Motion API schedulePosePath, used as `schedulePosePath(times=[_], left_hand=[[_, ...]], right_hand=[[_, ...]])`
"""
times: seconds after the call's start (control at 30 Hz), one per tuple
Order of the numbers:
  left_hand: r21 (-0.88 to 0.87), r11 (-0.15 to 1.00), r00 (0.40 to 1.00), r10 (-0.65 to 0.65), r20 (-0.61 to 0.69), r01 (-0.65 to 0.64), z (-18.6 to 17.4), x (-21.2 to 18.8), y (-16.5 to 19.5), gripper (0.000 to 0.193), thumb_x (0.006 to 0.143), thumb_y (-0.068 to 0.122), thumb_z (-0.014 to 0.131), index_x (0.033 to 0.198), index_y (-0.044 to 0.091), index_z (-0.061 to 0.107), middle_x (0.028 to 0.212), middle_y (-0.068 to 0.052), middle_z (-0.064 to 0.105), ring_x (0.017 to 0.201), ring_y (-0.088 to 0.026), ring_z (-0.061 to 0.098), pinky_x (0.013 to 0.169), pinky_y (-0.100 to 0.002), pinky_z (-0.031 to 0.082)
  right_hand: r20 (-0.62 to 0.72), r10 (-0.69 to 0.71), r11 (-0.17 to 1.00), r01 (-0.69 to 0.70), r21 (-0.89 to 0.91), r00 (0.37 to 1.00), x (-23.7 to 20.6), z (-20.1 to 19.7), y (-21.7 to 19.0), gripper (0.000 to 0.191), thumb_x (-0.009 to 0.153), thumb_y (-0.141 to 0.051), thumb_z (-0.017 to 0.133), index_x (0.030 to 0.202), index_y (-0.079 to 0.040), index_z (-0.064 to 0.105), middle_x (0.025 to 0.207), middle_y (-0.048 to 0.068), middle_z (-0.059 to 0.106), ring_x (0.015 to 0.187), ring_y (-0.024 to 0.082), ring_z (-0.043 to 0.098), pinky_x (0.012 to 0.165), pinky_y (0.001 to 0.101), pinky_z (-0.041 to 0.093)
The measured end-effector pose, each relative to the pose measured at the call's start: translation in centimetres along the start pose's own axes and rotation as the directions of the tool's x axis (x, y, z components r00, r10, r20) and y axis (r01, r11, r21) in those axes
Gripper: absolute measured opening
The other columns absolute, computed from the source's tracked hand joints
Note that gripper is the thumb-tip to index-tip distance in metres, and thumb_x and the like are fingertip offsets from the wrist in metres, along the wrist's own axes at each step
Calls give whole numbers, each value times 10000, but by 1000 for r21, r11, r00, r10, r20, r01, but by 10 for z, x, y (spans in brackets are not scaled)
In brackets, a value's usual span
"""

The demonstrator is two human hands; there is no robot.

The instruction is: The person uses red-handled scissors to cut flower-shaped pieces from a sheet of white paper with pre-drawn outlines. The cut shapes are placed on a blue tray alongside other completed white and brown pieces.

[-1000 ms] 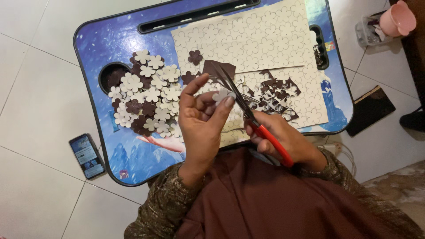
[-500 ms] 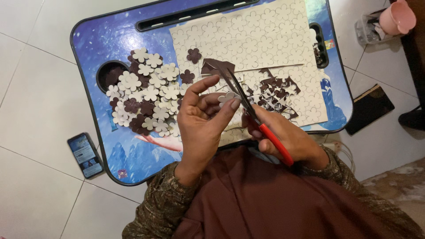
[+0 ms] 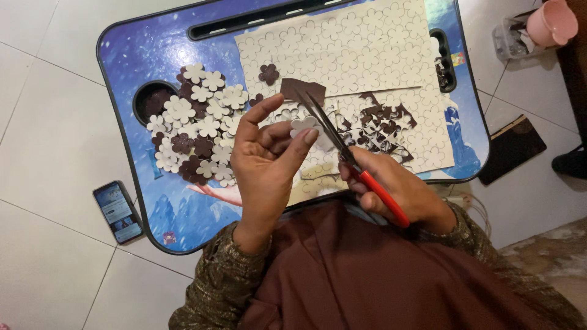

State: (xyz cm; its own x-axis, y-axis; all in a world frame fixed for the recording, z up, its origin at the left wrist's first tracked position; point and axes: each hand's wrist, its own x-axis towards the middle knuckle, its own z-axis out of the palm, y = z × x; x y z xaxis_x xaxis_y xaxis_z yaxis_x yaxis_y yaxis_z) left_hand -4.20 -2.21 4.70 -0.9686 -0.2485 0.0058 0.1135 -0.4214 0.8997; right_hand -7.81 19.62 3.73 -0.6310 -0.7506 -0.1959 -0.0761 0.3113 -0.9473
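Observation:
My left hand [image 3: 269, 162] pinches a small cream flower-shaped cutout [image 3: 304, 125] between thumb and fingers above the blue lap table [image 3: 153, 49]. My right hand [image 3: 403, 189] grips red-handled scissors [image 3: 348, 156], whose blades are slightly apart and point up at the cutout's right edge. A pile of cut flowers [image 3: 199, 125], cream and dark brown, lies on the table to the left of my left hand. A cream sheet printed with flower outlines [image 3: 342, 49] lies beyond the hands, with a partly cut sheet [image 3: 422, 134] below it.
A phone [image 3: 118, 212] lies on the white tiled floor at the left. A pink cup [image 3: 552, 24] and a clear container stand at the top right. A dark flat object [image 3: 510, 150] lies on the floor right of the table. A round cup hole [image 3: 150, 101] sits in the table.
The view has shifted slightly. My left hand turned the flower cutout a little while the scissors stayed at its edge.

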Motion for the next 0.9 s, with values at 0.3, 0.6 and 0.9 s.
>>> schedulePosePath(times=[0.3, 0.6, 0.9], left_hand=[[-27, 999, 999, -29, 23, 30, 3, -4, -3, 529, 959, -91, 724, 1427, -28, 486, 1070, -141, 759, 1002, -136, 735, 900, -228, 606], [-14, 1000, 999, -23, 30, 23, 4, -3, -3, 521, 954, -85, 739, 1415, -27, 504, 1055, -141, 763, 983, -135, 738, 872, -230, 607], [-13, 999, 999, -35, 31, 35, 3, -4, -1, 515, 952, -90, 734, 1410, -24, 510, 1068, -140, 762, 990, -131, 737, 879, -235, 610]], right_hand=[[-8, -76, 989, 74, -128, 997, 2, 0, -5, 1163, 794, -989, 309, 1337, 27, 472, 810, 23, 547, 678, 137, 538, 563, 298, 468], [8, -63, 996, 64, -56, 998, 2, 0, -11, 1102, 784, -987, 326, 1232, 1, 522, 803, 20, 518, 660, 130, 526, 559, 310, 467], [-25, -101, 989, 98, -114, 995, 3, 0, -14, 1075, 808, -984, 334, 1216, -8, 524, 796, 4, 534, 675, 120, 530, 580, 301, 455]])
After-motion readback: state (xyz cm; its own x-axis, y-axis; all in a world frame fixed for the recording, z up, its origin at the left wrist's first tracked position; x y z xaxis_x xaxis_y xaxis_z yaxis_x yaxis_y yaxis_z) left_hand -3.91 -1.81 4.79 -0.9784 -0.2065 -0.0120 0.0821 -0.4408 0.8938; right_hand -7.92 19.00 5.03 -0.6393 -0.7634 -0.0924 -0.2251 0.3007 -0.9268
